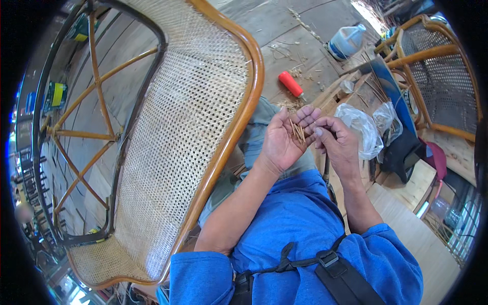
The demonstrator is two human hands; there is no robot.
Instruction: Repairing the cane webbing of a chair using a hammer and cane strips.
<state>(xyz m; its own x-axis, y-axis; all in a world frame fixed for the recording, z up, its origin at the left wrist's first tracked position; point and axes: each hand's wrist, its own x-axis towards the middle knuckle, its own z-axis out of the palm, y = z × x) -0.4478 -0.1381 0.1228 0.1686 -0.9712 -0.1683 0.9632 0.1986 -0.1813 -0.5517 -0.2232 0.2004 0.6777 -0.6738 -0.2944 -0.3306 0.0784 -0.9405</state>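
My left hand (pixel 280 144) is cupped with its palm up, and a small bunch of thin wooden sticks (pixel 298 133) lies across it. Close beside those fingers, my right hand (pixel 341 144) is closed in a pinch of thumb and forefinger. What the pinch holds, if anything, is too small to make out. To the left, a large woven cane chair (pixel 188 107) with a glossy brown rattan rim lies tipped over by my legs. Its dark base frame with crossed rattan braces faces left.
A red bottle (pixel 290 84) lies on the wooden floor among scraps. Farther off stands a whitish plastic jug (pixel 347 41). Crumpled clear plastic bags (pixel 360 129) lie right of my hands, near a dark cloth (pixel 401 156). Another cane chair (pixel 439 76) stands at the far right.
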